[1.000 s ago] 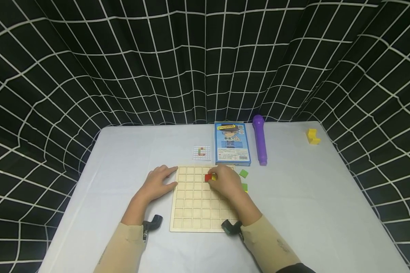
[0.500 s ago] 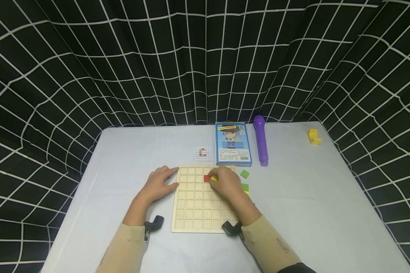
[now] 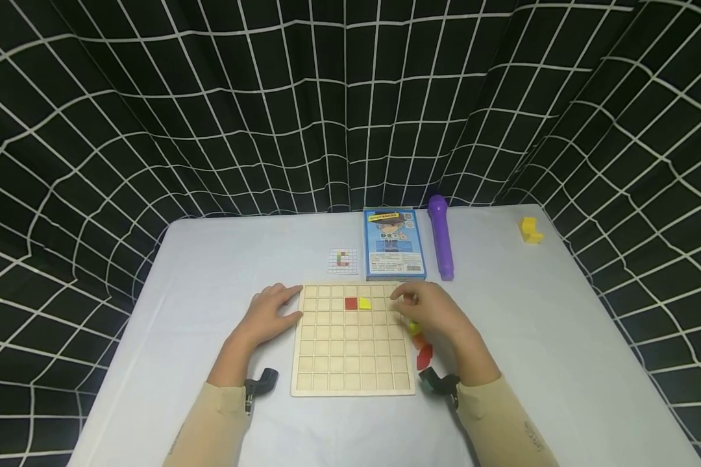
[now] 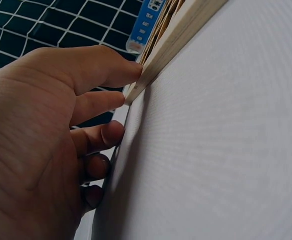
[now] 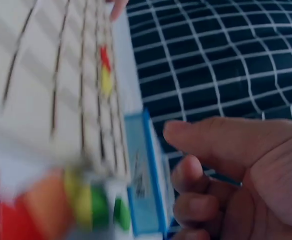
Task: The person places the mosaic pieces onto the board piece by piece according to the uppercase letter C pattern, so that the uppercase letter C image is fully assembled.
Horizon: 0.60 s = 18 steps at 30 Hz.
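A wooden grid board [image 3: 339, 350] lies on the white table. A red square tile [image 3: 351, 303] and a yellow tile [image 3: 365, 303] with a slanted right edge sit in neighbouring cells of its second row. My left hand [image 3: 265, 314] rests on the table, its thumb and forefinger touching the board's left edge. Over the board's upper right edge hovers my right hand [image 3: 435, 308], thumb and forefinger apart with nothing between them. Below it lie loose yellow [image 3: 413, 328], orange [image 3: 420, 341] and red pieces [image 3: 424, 357]. Green pieces [image 5: 99, 206] show blurred in the right wrist view.
Behind the board lie a small pattern card [image 3: 343, 261], a blue box [image 3: 394, 250] and a purple microphone-shaped object [image 3: 441, 240]. A yellow block [image 3: 530, 230] stands at the far right. Black grid-patterned cloth [image 3: 269, 117] hangs around the table.
My right hand has let go of the yellow tile beside the red one and moved right, off the middle of the board. The left hand stays at the board's edge.
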Available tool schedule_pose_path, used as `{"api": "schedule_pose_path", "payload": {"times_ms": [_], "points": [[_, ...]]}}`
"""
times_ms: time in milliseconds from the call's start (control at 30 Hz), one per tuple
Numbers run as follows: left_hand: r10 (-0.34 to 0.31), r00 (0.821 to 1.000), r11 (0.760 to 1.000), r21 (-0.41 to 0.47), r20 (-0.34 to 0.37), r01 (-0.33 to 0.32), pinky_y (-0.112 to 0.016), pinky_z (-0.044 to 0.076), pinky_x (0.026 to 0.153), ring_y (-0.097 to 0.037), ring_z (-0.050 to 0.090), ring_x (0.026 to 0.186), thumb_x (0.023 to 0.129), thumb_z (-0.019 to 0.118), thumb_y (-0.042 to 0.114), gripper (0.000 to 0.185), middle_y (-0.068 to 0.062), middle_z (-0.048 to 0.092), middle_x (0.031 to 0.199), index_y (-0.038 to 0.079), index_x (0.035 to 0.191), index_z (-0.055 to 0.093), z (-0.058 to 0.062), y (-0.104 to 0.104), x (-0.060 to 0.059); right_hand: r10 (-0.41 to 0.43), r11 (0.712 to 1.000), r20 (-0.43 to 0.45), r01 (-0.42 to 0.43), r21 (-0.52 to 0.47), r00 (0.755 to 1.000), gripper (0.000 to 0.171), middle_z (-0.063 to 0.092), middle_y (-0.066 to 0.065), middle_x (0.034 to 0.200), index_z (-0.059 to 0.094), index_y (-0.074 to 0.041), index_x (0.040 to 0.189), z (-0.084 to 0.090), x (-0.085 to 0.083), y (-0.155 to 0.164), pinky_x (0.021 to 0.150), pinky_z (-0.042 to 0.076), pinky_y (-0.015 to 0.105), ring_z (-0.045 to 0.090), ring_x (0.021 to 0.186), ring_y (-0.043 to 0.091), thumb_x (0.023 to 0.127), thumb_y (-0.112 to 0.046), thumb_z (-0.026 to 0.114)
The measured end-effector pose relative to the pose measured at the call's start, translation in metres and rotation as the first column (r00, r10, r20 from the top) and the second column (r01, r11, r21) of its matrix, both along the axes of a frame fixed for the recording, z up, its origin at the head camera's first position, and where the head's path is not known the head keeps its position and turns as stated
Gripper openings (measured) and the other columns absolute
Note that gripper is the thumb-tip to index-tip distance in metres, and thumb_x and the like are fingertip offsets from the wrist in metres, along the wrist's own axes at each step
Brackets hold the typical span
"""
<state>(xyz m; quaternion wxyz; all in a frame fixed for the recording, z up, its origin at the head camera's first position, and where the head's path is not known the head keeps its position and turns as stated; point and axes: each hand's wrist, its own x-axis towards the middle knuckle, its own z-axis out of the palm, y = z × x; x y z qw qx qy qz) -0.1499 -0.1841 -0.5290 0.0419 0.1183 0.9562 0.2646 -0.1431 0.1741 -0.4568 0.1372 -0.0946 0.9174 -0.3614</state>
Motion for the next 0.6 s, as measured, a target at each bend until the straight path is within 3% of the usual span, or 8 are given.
{"api": "schedule_pose_path", "payload": {"times_ms": [167, 300, 433, 600], "points": [[-0.003, 1.0, 1.0, 0.001, 0.006, 0.003, -0.037, 0.037, 0.082, -0.015, 0.044, 0.084, 0.089, 0.076, 0.04, 0.064, 0.006, 0.051, 0.09, 0.017, 0.146, 0.059, 0.001, -0.001, 0.001, 0.038, 0.998, 0.113, -0.043, 0.042, 0.993, 0.021, 0.055, 0.004, 0.077, 0.077, -0.007, 0.106, -0.005, 0.006, 0.024, 0.063, 0.043, 0.033, 0.051, 0.072, 0.019, 0.085, -0.003, 0.077], [-0.001, 1.0, 1.0, 0.001, 0.007, 0.001, -0.037, 0.037, 0.082, -0.015, 0.044, 0.084, 0.09, 0.076, 0.039, 0.063, 0.006, 0.051, 0.091, 0.016, 0.146, 0.059, 0.003, -0.001, 0.0, 0.035, 0.998, 0.191, -0.046, 0.051, 0.981, 0.028, 0.057, 0.004, 0.077, 0.078, -0.01, 0.107, -0.01, 0.011, 0.03, 0.067, 0.044, 0.034, 0.053, 0.076, 0.02, 0.081, 0.002, 0.078], [0.006, 1.0, 1.0, -0.005, 0.008, -0.006, -0.038, 0.039, 0.083, -0.016, 0.044, 0.085, 0.089, 0.076, 0.039, 0.063, 0.006, 0.052, 0.091, 0.016, 0.146, 0.059, 0.004, -0.001, 0.0, 0.038, 0.996, 0.194, -0.053, 0.071, 0.98, 0.029, 0.057, 0.005, 0.079, 0.079, -0.012, 0.109, -0.016, 0.014, 0.032, 0.068, 0.044, 0.035, 0.053, 0.079, 0.021, 0.082, 0.0, 0.08], [0.011, 1.0, 1.0, -0.004, 0.013, -0.011, -0.039, 0.04, 0.083, -0.016, 0.045, 0.085, 0.088, 0.076, 0.039, 0.064, 0.005, 0.053, 0.092, 0.016, 0.146, 0.059, 0.003, 0.002, 0.0, 0.057, 0.989, 0.139, -0.074, 0.127, 0.989, 0.025, 0.056, 0.003, 0.076, 0.08, -0.012, 0.106, -0.023, 0.015, 0.034, 0.067, 0.044, 0.035, 0.052, 0.077, 0.02, 0.084, 0.0, 0.077]]}}
